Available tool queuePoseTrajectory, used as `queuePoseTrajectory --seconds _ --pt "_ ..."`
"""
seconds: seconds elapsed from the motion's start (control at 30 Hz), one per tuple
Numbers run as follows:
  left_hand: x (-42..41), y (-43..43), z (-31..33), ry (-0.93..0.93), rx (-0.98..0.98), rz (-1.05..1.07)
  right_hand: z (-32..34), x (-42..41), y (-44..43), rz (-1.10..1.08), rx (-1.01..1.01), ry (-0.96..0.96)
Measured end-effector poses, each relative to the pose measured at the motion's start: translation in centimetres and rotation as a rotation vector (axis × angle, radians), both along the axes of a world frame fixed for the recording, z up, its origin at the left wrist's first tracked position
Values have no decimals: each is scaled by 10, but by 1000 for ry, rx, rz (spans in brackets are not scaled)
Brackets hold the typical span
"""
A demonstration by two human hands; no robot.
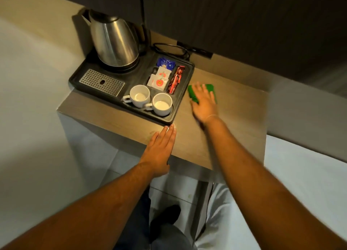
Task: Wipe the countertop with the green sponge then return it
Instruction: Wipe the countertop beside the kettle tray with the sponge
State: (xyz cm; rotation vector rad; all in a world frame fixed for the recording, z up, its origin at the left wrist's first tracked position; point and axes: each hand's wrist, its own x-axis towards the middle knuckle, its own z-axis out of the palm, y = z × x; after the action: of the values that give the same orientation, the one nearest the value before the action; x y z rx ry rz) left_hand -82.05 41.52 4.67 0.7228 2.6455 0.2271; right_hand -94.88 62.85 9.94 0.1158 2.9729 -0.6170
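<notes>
Sachets [159, 78] show no readable writing; right hand [203, 103] presses flat on green sponge [193, 94].

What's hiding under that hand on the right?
Under the right hand lies the flat green sponge, pressed on the brown wooden countertop. Only the sponge's edges show; its middle is covered by the palm.

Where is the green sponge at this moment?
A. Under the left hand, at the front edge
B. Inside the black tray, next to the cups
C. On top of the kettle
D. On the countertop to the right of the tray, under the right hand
D: the green sponge lies on the countertop just right of the black tray, with the right hand pressed flat on it.
</notes>
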Motion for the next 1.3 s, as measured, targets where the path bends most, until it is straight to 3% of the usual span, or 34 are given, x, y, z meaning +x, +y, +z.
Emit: queuePoseTrajectory --seconds 0.17,0.27,0.37,0.43,0.53,0.63,0.7,0.87,0.97,1.03,1.17,1.3 --pt "-1 0 2 -12 18 -2 -18 99 24 93 42 21" --pt "-2 0 2 -28 26 1 -11 121 94 -136 54 15" --pt "-1 1 0 -6 22 5 0 83 144 -426 100 -63" --pt "-1 1 -3 17 20 8 4 53 135 -480 103 -112" --pt "2 1 -7 36 34 18 -2 60 62 -234 32 -28" --pt "8 1 -14 83 46 52 -26 144 -18 130 40 29" --pt "9 2 -18 114 52 78 -40 201 -28 198 64 36" --pt "7 5 -21 128 39 87 -35 246 78 -253 41 -4" --pt "8 6 -20 125 27 94 -21 208 116 -507 80 -17" --pt "7 8 -20 121 39 95 -17 165 114 -545 93 -20" --pt "8 4 -16 102 53 92 -13 106 45 -321 16 19" --pt "6 0 -15 74 72 59 -25 160 -47 -42 -50 38"
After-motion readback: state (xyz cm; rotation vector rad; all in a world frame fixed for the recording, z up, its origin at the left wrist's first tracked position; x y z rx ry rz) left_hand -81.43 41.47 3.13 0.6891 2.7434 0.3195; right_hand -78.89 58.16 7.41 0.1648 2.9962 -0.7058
